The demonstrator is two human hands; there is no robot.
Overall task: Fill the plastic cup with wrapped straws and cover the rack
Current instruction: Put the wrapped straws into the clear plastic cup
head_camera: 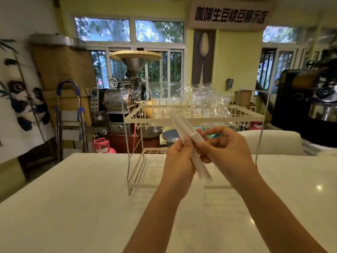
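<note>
Your hands on the straws
Your left hand (179, 157) and right hand (225, 152) both pinch smooth paper-wrapped straws (189, 141); wire rack (193, 118) at 12 o'clock

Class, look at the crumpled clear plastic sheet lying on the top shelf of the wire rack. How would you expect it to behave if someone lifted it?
The plastic sheet is creased and see-through, so it is probably thin, floppy and very light. It would likely sag and crinkle rather than hold shape. Its glossy highlights suggest it may slip over the rack.

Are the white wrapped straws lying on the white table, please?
No, both hands, left and right, hold the white wrapped straws above the white table.
</note>
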